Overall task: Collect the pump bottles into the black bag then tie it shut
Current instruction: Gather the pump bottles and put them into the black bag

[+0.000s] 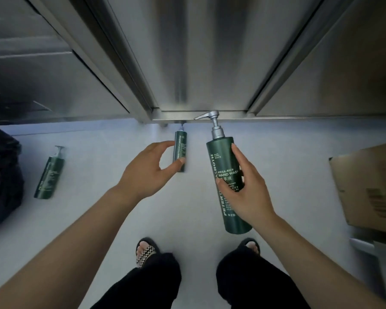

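My right hand (pixel 246 188) grips a tall dark green pump bottle (pixel 226 175) with a silver pump, held upright above the floor. My left hand (pixel 147 170) hovers open, thumb and fingers spread around a second green pump bottle (pixel 180 150) that lies on the pale floor near the steel cabinet; whether the fingers touch it I cannot tell. A third green bottle (pixel 49 175) lies on the floor at the left. The black bag (pixel 2 175) sits crumpled at the far left edge, partly out of view.
A stainless steel cabinet (pixel 198 63) rises straight ahead, its base rail just beyond the bottles. A cardboard box (pixel 370 186) stands at the right. My feet in sandals (pixel 146 253) are below the hands on the pale floor (pixel 103 215).
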The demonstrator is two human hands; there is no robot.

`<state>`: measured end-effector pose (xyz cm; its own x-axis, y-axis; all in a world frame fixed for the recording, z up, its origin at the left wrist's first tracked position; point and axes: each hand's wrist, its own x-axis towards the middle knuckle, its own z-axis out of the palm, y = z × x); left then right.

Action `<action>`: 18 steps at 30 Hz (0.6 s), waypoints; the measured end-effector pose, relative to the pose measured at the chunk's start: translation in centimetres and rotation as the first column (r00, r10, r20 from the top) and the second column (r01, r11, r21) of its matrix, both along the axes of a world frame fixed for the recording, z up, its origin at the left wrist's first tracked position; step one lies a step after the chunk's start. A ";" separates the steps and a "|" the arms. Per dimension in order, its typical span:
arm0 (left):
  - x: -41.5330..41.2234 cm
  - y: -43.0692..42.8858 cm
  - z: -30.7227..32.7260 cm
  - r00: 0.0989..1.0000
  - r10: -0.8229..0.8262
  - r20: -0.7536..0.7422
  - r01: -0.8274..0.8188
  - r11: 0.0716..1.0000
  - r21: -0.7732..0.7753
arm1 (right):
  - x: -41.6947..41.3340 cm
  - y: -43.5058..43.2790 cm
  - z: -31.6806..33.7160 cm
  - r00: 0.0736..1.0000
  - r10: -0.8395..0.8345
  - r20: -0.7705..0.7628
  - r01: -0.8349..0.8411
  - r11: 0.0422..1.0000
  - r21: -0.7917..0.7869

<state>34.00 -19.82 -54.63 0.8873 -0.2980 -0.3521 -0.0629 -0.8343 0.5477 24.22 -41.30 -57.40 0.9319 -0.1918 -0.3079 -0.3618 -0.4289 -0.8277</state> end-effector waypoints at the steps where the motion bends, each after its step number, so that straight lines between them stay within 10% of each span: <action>1: 0.5 0.3 -3.5 1.000 -0.011 -0.008 0.011 1.000 0.012 | 0.1 0.4 -3.3 1.000 -0.014 0.000 0.014 1.000 0.012; 11: 6.9 1.8 -32.3 0.989 -0.128 0.075 0.126 0.991 0.032 | 4.8 2.5 -30.2 0.993 -0.106 0.059 0.106 0.994 -0.012; 18: 8.0 2.4 -38.2 0.977 -0.171 0.125 0.163 0.984 0.071 | 5.8 2.4 -35.7 0.989 -0.138 0.053 0.140 0.989 -0.039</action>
<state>42.03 -17.41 -92.84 0.8661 -0.4277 -0.2586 -0.2717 -0.8372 0.4746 29.99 -38.92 -93.06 0.9093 -0.3324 -0.2502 -0.3788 -0.4130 -0.8282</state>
